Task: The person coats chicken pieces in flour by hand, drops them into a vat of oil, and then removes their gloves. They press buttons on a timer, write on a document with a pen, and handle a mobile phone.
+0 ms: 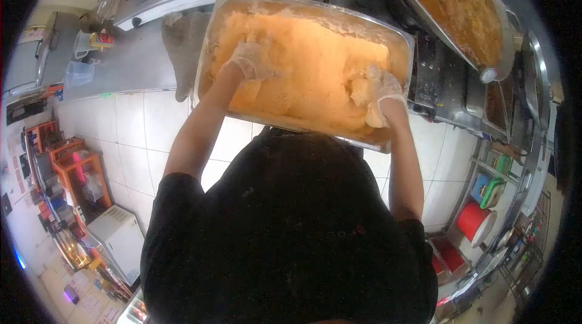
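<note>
A large metal tray [303, 4] is filled with an orange-tinted flour-like powder [315, 57]. My left hand [251, 62], in a clear glove dusted with powder, presses into the left side of it; the fingertips are sunk in and hidden. On the right side, my right hand [383, 90], gloved as well, curls round a powder-coated lump [362, 89] that I cannot identify further. More coated lumps seem to lie beside the left hand, half buried.
A deep pan of hot-looking brown oil [451, 6], with pieces frying, stands at upper right by the stove [424, 75]. A grey cloth [185, 45] lies left of the tray. A clear plastic cup [79, 73] is farther left on the steel counter [133, 57].
</note>
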The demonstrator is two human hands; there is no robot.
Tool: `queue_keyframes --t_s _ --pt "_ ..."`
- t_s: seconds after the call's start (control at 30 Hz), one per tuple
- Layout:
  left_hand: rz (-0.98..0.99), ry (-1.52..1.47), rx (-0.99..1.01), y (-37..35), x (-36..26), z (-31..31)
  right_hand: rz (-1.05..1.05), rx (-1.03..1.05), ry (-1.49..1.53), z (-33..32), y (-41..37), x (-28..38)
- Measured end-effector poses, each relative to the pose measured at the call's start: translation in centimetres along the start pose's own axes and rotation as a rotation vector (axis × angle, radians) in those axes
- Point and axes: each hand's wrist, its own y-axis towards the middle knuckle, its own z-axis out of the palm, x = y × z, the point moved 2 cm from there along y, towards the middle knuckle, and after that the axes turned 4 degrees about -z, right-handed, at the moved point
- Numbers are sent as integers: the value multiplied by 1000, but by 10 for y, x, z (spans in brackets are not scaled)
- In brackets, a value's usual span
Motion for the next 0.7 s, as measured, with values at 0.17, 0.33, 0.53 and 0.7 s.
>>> queue_keyframes --t_s 0.17,0.33,0.53,0.7 --pt "70 -264 454 -3 -20 5 0 -48 -30 2 2 -8" --pt "212 -1197 235 -13 2 80 -21 -33 -12 19 17 -50" --pt "474 -148 279 -9 -22 36 -54 -46 -84 0 -2 -25" --pt "182 -400 632 18 -83 -40 -94 -92 -101 6 2 -46"
